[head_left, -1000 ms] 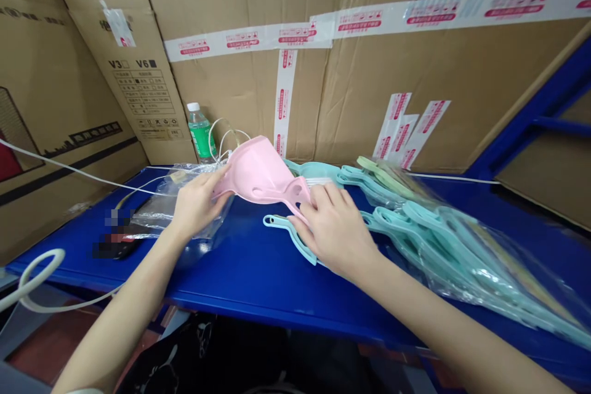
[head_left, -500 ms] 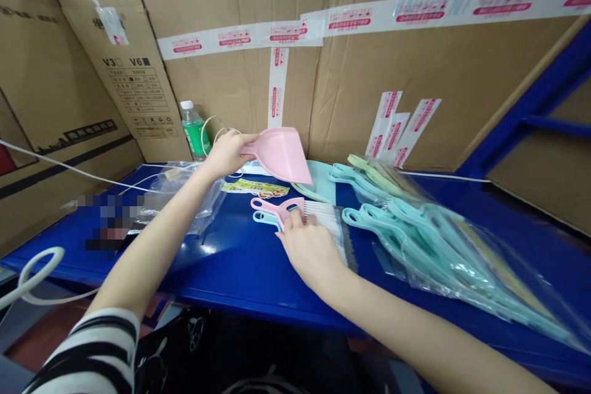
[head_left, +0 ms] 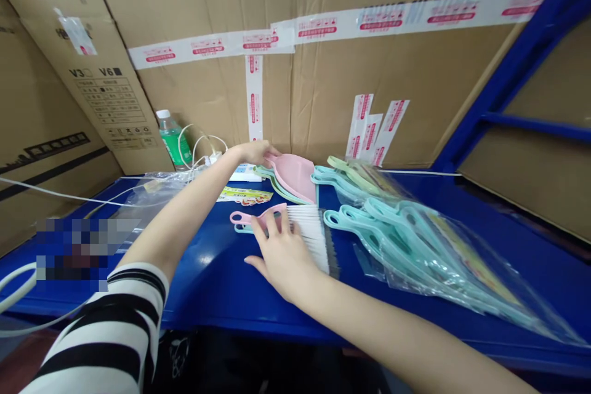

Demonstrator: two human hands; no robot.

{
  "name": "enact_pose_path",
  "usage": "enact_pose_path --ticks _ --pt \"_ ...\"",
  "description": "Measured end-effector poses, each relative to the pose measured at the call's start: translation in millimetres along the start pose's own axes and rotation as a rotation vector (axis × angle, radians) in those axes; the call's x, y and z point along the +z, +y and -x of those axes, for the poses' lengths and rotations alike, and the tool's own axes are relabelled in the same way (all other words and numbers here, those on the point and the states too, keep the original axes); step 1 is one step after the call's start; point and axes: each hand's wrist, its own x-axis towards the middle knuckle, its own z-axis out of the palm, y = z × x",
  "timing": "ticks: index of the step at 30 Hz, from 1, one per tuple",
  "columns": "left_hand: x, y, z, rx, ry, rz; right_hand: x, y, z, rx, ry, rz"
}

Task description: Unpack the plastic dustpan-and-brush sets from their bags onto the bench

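At the back of the blue table, my left hand (head_left: 259, 151) has its fingers closed round the handle of a pink dustpan (head_left: 295, 175). The pan rests over other dustpans, and light green and blue edges show beneath it. Nearer to me, my right hand (head_left: 281, 252) lies with spread fingers on a pink hand brush (head_left: 242, 218), the thumb standing apart. White bristles (head_left: 310, 231) stick out to the right of its fingers. Under the pink brush, a light blue handle and grey bristles of another brush peek out.
Bagged turquoise dustpans (head_left: 406, 240) lie on the right of the blue table (head_left: 207, 283). Left of centre are printed cards (head_left: 247, 196), clear plastic bags (head_left: 148, 197), white cables and a green-labelled bottle (head_left: 175, 141). Cardboard (head_left: 207, 92) walls off the back.
My left hand has lowered the pink dustpan onto the other dustpans at the back. My right hand's fingers have spread out over the pink brush. The camera view has shifted slightly right.
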Motion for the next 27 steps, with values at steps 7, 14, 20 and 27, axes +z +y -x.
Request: enact_pose_path --ticks 7,14,20,27 --pt "6.5 6.5 -12.8 0.044 -0.085 -0.147 -3.5 0.9 -2.9 0.038 -0.006 0.041" --pt "9.3 3.3 -0.8 0.056 -0.184 -0.211 -5.6 1.7 -1.2 0.052 -0.052 0.034" --pt "22.7 5.8 5.6 0.115 -0.154 -0.32 -5.8 0.9 -1.6 0.051 -0.056 0.088" --pt "37.8 4.9 2.5 0.15 -0.081 -0.319 -9.2 4.7 -1.8 0.08 -0.034 0.092"
